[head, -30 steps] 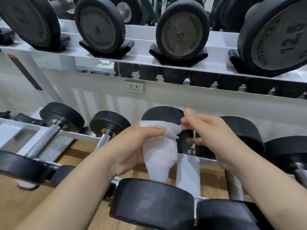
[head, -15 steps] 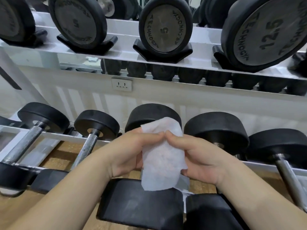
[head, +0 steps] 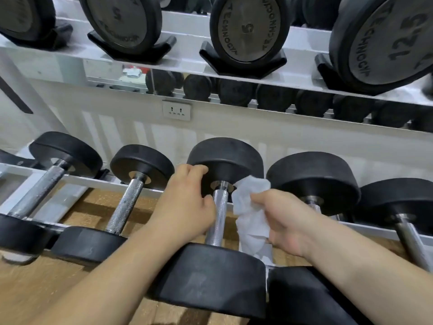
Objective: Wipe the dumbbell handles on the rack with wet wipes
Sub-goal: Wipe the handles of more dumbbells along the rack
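Note:
A black dumbbell with a knurled chrome handle [head: 219, 216] lies on the lower white rack [head: 77, 179], straight ahead of me. My left hand [head: 185, 202] rests against the left side of that handle, thumb and fingers touching the far weight head [head: 226, 158]. My right hand [head: 285, 219] holds a crumpled white wet wipe [head: 251, 207] just to the right of the handle, beside it. I cannot tell whether the wipe touches the chrome. The near weight head [head: 210, 277] sits below both wrists.
More dumbbells lie on either side: two on the left [head: 126, 202] and two on the right [head: 314, 177]. The upper shelf [head: 187, 64] carries large round dumbbells [head: 246, 26] in black cradles. A wall socket [head: 177, 110] sits behind. Wooden floor shows under the rack.
Both hands held the wipe spread between them before. My left hand has let go of it and moved onto the dumbbell; my right hand has bunched the wipe up beside the handle.

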{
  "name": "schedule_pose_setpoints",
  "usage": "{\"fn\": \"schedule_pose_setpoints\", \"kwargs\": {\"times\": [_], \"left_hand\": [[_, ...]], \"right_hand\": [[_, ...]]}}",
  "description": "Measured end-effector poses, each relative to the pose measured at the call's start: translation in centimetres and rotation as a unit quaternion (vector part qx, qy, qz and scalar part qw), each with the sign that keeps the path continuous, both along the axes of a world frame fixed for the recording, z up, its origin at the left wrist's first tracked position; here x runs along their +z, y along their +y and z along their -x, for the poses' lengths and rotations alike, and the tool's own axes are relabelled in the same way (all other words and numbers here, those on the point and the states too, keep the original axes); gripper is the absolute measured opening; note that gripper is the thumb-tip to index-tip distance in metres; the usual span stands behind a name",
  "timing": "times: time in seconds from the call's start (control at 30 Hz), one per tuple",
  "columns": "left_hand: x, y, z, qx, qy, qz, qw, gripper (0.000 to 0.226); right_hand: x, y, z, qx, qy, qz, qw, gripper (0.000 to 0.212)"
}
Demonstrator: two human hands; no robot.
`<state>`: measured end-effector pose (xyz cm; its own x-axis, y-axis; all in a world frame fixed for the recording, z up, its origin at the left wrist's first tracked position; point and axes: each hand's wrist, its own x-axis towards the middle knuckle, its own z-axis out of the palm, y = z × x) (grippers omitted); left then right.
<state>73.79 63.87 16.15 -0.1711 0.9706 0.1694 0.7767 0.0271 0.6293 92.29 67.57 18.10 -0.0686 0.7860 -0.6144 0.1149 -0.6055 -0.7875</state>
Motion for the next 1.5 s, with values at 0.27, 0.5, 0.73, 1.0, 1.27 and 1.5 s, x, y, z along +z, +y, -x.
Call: {"fn": "schedule_pose_setpoints", "kwargs": {"times": [0.27,0.5,0.73,1.0,1.27,1.5], "left_hand": [[-0.1,-0.3,0.7,-0.031,0.022,-0.024,0.999,0.092],[-0.5,0.3,0.9,-0.072,-0.05,0.051,0.995,0.103],[-0.5,0.1,1.0,-0.038,-0.1,0.033,0.994,0.102],[-0.7,0.5,1.1,-0.033,-0.137,0.027,0.99,0.105],[-1.2,0.3,1.5,0.008,-0.213,0.008,0.977,0.098],[-1.8,0.9,1.5,0.068,-0.263,0.066,0.96,0.095]], "right_hand": [[-1.7,0.5,6.9,-0.012,0.091,0.021,0.996,0.018],[-3.1,-0.5,7.0,0.063,0.074,0.069,0.993,0.014],[-1.3,3.6,7.1,0.087,0.066,0.062,0.992,0.024],[-2.8,0.1,6.9,0.179,0.051,0.092,0.978,0.04],[-2.2,3.0,7.0,0.173,0.078,0.075,0.979,0.025],[-2.0,2.0,6.8,0.259,0.053,0.115,0.958,0.024]]}}
